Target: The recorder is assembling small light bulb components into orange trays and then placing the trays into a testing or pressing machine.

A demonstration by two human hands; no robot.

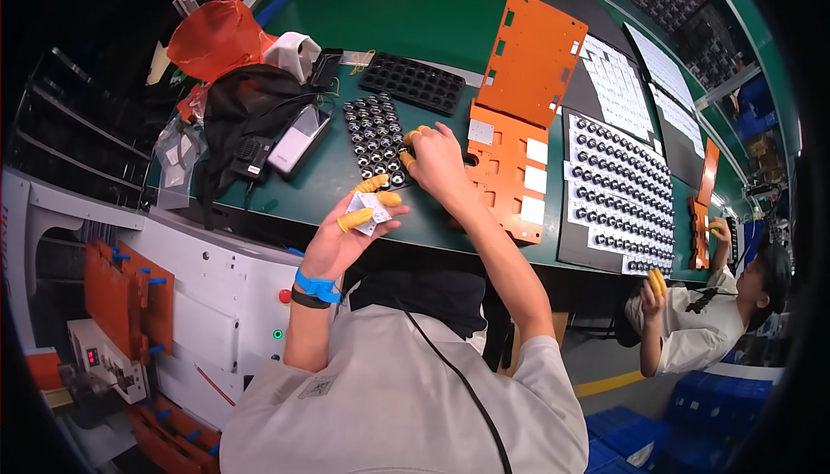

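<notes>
My left hand (333, 240), in yellow finger cots and with a blue wrist strap, grips a small white square board (370, 213) between thumb and fingers. My right hand (439, 163) reaches over the right edge of a tray of black round lens-like parts (372, 132). Its cotted fingertips curl together down at those parts; whatever is between them is hidden. Just right of this hand lies an orange fixture (510, 158) with its orange lid (532, 59) raised behind it. Several white boards (535, 180) sit in the fixture's pockets.
A black pocketed tray (413, 83) is behind the lens tray. Left of it are a white handheld device (298, 141), a black cloth (246, 106) and an orange bag (220, 40). Rows of boards with black parts (618, 193) lie to the right, near a co-worker (709, 314).
</notes>
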